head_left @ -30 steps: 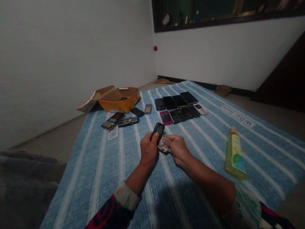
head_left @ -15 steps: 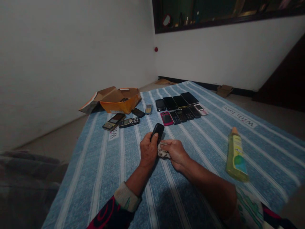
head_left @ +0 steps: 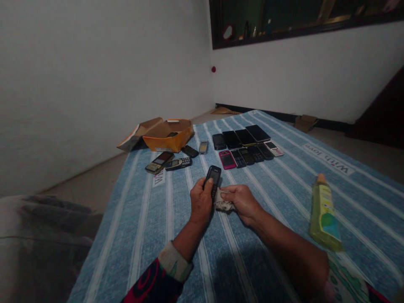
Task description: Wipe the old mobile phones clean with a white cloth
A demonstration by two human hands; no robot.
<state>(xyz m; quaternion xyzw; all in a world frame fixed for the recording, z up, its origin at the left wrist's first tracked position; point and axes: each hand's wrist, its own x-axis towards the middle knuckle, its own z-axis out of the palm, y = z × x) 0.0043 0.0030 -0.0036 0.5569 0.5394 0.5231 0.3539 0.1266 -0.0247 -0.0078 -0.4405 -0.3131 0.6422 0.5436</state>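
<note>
My left hand (head_left: 201, 200) is wrapped round a black keypad phone (head_left: 215, 173), its screen and keys facing up and the thumb on its face. Against the phone's lower right edge, my right hand (head_left: 244, 203) pinches a crumpled pale cloth (head_left: 223, 203). Beyond my hands lie two rows of phones. The front row has a pink phone (head_left: 227, 160), several dark keypad phones and a white phone (head_left: 274, 148). Larger dark phones (head_left: 246, 136) make up the back row. To the left, a dark blue phone (head_left: 178, 163) touches a brownish phone (head_left: 159, 162).
An open orange cardboard box (head_left: 167, 143) stands at the far left with something dark inside. A bottle of yellow-green liquid (head_left: 325, 214) lies at the right on the striped blue cloth (head_left: 271, 219). White walls (head_left: 110, 63) meet behind.
The phone in my left hand has tilted, so its screen and keys now show. The cloth remains in my right hand, beside the phone. The whole view has shifted slightly.
</note>
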